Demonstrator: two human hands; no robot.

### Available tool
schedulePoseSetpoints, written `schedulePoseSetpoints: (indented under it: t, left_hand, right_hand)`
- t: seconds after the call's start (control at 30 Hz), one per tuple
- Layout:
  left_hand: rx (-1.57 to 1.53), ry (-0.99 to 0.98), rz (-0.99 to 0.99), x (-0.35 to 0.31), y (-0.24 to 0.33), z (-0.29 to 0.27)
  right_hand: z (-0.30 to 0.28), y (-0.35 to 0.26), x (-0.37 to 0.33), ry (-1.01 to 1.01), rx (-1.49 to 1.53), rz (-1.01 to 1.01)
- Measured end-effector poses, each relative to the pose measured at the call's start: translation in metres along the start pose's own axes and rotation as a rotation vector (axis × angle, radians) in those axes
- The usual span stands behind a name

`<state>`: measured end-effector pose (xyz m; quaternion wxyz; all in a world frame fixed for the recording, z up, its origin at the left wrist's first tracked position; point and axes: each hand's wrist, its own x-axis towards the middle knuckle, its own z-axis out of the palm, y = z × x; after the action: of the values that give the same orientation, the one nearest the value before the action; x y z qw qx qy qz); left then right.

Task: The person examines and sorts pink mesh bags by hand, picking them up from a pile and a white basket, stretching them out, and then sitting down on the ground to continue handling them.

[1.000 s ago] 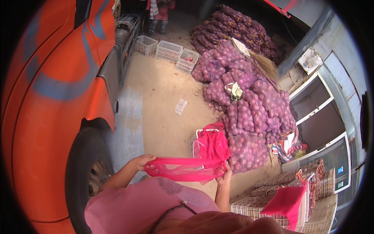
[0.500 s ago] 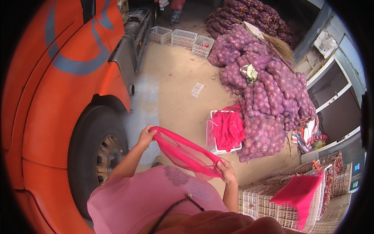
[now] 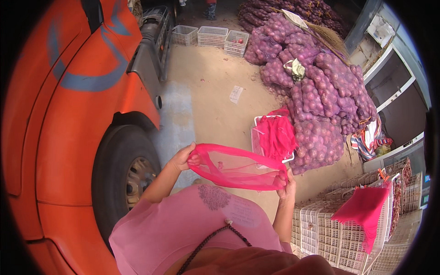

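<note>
A bright pink mesh bag (image 3: 236,178) is stretched between my two hands in front of my chest, its mouth spread into a wide loop. My left hand (image 3: 184,158) is closed on one end of the rim, with fingertips showing through the netting. At the other end my right hand (image 3: 286,184) grips the rim, its fingers partly inside the mesh. Just beyond the bag stands a white plastic crate (image 3: 257,143) heaped with more pink mesh bags (image 3: 276,135).
An orange truck (image 3: 91,151) with a large wheel (image 3: 130,176) fills the left. Purple net sacks of onions (image 3: 316,91) are piled at the right. Stacked crates (image 3: 316,229) with a pink cloth (image 3: 362,206) stand at lower right. White crates (image 3: 212,36) line the back.
The bag has gone from a drawn-out strip to a wider loop with its mouth spread. Both hands have shifted right, my right hand also slightly upward, and more fingers are inside the mesh.
</note>
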<state>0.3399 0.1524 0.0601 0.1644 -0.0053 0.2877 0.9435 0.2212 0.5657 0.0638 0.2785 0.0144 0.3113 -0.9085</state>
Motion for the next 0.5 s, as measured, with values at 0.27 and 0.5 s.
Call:
schedulePoseSetpoints:
  t: [0.27,0.5]
  left_hand:
    - [0.047,0.248,0.087,-0.014,0.043,-0.03]
    - [-0.152,0.464,0.43,0.009,0.041,-0.056]
  right_hand:
    - [0.028,0.049,0.03,0.315,-0.912,-0.257]
    - [0.047,0.039,0.034,-0.091,-0.319,0.322]
